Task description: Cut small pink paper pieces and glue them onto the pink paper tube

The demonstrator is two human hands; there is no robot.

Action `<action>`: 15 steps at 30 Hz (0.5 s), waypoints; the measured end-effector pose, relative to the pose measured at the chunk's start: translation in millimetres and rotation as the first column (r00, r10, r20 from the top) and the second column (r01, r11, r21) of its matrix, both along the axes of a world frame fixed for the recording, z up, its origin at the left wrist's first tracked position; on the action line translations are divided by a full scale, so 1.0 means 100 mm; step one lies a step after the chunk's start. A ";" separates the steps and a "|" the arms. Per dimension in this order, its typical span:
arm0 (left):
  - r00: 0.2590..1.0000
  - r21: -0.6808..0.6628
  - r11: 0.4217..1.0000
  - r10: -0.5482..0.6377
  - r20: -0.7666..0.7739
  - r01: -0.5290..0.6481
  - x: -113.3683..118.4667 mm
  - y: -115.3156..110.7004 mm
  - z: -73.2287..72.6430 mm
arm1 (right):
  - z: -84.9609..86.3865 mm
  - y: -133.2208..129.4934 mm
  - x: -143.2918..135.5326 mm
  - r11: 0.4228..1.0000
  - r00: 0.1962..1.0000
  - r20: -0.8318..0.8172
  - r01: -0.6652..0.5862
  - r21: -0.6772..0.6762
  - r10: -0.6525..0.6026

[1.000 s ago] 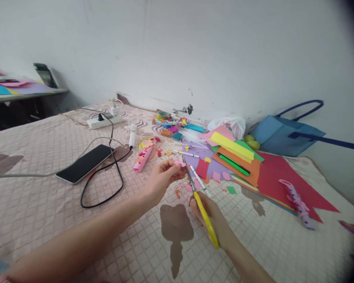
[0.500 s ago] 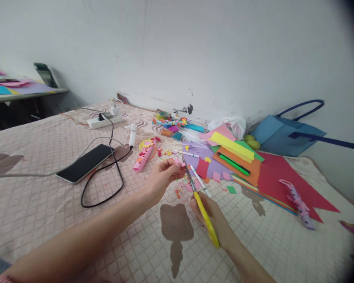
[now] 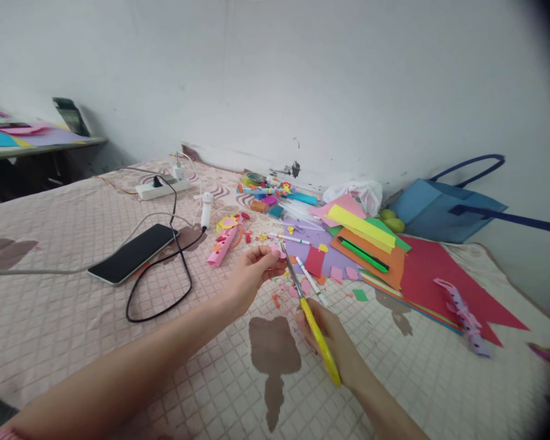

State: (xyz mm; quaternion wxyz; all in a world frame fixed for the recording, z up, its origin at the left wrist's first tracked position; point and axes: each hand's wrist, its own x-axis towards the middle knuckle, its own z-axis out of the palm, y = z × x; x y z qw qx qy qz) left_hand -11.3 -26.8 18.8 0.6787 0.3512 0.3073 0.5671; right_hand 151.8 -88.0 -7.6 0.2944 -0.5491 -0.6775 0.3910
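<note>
Between the thumb and fingers of my left hand (image 3: 256, 272) is a small pink paper piece (image 3: 278, 251). My right hand (image 3: 325, 330) is wrapped round scissors with a yellow handle (image 3: 319, 342). Their metal blades point up and away, with the tips at the pink piece. Whether the blades are parted is too small to tell. Beyond my hands, paper scraps and a white marker (image 3: 311, 281) lie by a purple sheet (image 3: 297, 249). A pink paper roll with a yellow flower (image 3: 223, 244) rests left of the scraps.
A black phone (image 3: 135, 253), looping cables and a white power strip (image 3: 162, 189) are on the left. Coloured sheets, a green cutter (image 3: 364, 255), a purple paper roll (image 3: 465, 318) and a blue bag (image 3: 444, 211) lie right. Craft supplies sit by the wall.
My left hand and the pink piece have shifted very slightly left. The scissor tips have moved slightly left too, still at the piece.
</note>
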 end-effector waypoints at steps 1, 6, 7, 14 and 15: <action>1.000 0.000 1.000 0.000 0.003 0.000 0.00 0.00 0.00 | 0.00 0.00 0.00 1.000 1.000 0.000 -0.002 -0.009 0.002; 1.000 -0.018 1.000 0.011 0.014 -0.011 -0.01 0.01 0.00 | -0.01 0.00 0.01 1.000 1.000 -0.017 -0.003 -0.021 0.003; 1.000 -0.022 1.000 0.011 0.012 -0.011 -0.01 0.01 0.00 | -0.01 0.00 0.01 1.000 1.000 -0.019 -0.002 -0.015 0.002; 1.000 -0.033 0.999 0.009 0.022 -0.008 0.00 0.01 0.01 | -0.06 0.02 0.03 1.000 1.000 -0.006 0.009 0.027 -0.009; 1.000 -0.034 0.999 0.008 0.026 -0.007 0.00 0.02 0.01 | -0.06 0.02 0.02 1.000 1.000 -0.008 0.013 0.026 -0.013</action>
